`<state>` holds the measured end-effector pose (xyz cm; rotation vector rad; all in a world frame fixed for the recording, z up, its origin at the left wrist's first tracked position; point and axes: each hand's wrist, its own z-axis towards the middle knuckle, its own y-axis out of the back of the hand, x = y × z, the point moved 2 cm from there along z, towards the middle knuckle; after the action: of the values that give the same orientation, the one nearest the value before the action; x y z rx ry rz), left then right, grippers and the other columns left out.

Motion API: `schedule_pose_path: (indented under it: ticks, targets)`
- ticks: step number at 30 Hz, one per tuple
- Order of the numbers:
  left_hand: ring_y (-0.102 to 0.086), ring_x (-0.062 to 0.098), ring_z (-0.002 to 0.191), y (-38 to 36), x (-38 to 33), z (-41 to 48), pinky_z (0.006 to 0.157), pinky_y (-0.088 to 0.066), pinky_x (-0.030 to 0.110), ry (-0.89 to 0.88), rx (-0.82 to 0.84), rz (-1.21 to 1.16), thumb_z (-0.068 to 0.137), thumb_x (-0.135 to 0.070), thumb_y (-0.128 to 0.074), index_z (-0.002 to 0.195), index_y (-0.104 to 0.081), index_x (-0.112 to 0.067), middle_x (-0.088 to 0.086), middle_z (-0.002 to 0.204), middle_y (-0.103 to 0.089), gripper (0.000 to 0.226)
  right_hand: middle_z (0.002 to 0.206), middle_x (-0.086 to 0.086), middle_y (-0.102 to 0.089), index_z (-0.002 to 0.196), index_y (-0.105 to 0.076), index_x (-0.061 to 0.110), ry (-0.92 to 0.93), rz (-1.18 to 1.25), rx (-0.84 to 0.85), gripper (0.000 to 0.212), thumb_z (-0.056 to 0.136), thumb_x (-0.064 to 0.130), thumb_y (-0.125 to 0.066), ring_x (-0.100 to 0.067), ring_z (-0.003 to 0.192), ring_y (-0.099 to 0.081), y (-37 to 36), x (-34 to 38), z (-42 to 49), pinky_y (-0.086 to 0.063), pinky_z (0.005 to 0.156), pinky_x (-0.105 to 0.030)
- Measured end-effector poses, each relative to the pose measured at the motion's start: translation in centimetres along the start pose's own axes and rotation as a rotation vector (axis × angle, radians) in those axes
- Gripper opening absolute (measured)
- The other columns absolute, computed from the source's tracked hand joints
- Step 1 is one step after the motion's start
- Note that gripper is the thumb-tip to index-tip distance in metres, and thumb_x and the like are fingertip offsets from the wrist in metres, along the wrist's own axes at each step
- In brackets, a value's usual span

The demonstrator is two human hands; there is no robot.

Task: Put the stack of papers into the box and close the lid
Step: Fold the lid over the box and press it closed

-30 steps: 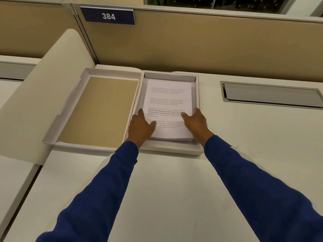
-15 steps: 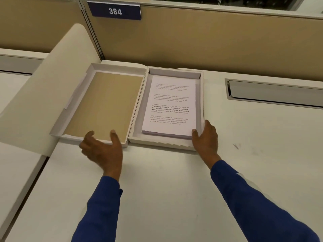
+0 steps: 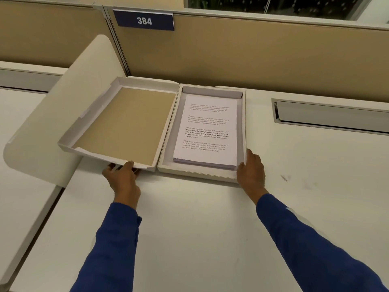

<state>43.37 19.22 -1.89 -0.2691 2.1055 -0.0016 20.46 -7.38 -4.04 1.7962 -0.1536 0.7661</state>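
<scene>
A stack of printed white papers (image 3: 207, 131) lies flat inside the shallow white box (image 3: 200, 172) on the desk. The box's hinged lid (image 3: 124, 125), lined tan inside, lies open to the left, its near edge lifted slightly off the desk. My left hand (image 3: 124, 178) grips that near edge from below, thumb on top. At the box's front right corner my right hand (image 3: 251, 170) rests against the outer wall, fingers around the corner.
A beige partition (image 3: 252, 55) with a blue "384" sign (image 3: 144, 20) rises right behind the box. A curved cream divider panel (image 3: 48, 123) stands just left of the lid. A recessed cable slot (image 3: 330, 114) sits in the desk at right.
Both hands left the papers. The left hand went to the lid's near edge, took hold and lifted it a little. The right hand settled on the box's front right corner.
</scene>
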Motion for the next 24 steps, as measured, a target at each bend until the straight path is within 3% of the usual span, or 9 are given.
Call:
schedule_pose_path:
  ticks: [3, 7, 12, 18, 21, 24]
  targets:
    - [-0.068, 0.021, 0.107, -0.5, -0.3, -1.3, 0.097, -0.06, 0.045, -0.05, 0.059, -0.133, 0.093, 0.002, -0.067, 0.134, -0.049, -0.019, 0.002, 0.126, -0.064, 0.049, 0.147, -0.014, -0.048, 0.155, -0.033, 0.009, 0.012, 0.006, 0.021, 0.054, 0.104, 0.014, -0.05, -0.032, 0.132, -0.051, 0.4, -0.3, -0.1, -0.046, 0.106, -0.042]
    - [-0.066, 0.014, 0.112, -1.4, -1.2, -3.1, 0.093, -0.061, 0.037, -0.258, 0.098, -0.075, 0.093, -0.004, -0.069, 0.14, -0.05, -0.025, -0.006, 0.129, -0.06, 0.054, 0.143, -0.014, -0.051, 0.153, -0.035, 0.009, 0.023, 0.024, 0.019, 0.052, 0.104, 0.014, -0.05, -0.03, 0.128, -0.053, 0.5, -0.5, -0.6, -0.048, 0.103, -0.041]
    - [-0.062, 0.011, 0.118, -2.9, -3.3, -5.3, 0.087, -0.059, 0.022, -0.776, 0.24, 0.233, 0.091, -0.014, -0.072, 0.145, -0.045, -0.032, -0.003, 0.141, -0.054, 0.062, 0.142, -0.013, -0.052, 0.152, -0.037, 0.01, 0.016, 0.028, 0.009, 0.051, 0.103, 0.015, -0.051, -0.03, 0.126, -0.054, 0.6, -0.5, -1.1, -0.047, 0.099, -0.038]
    - [-0.056, 0.03, 0.119, -5.4, -2.5, -7.4, 0.102, -0.047, 0.041, -1.375, 0.394, 0.745, 0.087, -0.002, -0.071, 0.141, -0.055, -0.013, 0.01, 0.133, -0.059, 0.058, 0.132, -0.008, -0.06, 0.143, -0.052, 0.011, -0.011, 0.174, 0.009, 0.053, 0.099, 0.037, -0.062, -0.027, 0.119, -0.059, 1.9, -0.7, -0.9, -0.05, 0.099, -0.039]
    - [-0.061, 0.034, 0.113, -6.5, -1.0, -7.8, 0.099, -0.041, 0.043, -1.648, 0.453, 0.916, 0.083, 0.003, -0.068, 0.134, -0.067, -0.017, 0.009, 0.125, -0.067, 0.054, 0.112, 0.004, -0.069, 0.128, -0.065, 0.017, -0.126, 0.418, -0.059, 0.04, 0.101, 0.045, -0.055, -0.02, 0.102, -0.065, 3.7, -0.4, -0.3, -0.054, 0.091, -0.039]
    - [-0.062, 0.038, 0.111, -7.1, 0.9, -7.7, 0.095, -0.041, 0.048, -1.761, 0.513, 1.062, 0.083, 0.009, -0.068, 0.133, -0.07, -0.021, 0.01, 0.124, -0.069, 0.058, 0.093, 0.004, -0.075, 0.1, -0.069, 0.029, -0.391, 1.018, 0.009, 0.036, 0.101, 0.056, -0.047, -0.019, 0.088, -0.071, 5.5, 0.3, 0.1, -0.059, 0.078, -0.037]
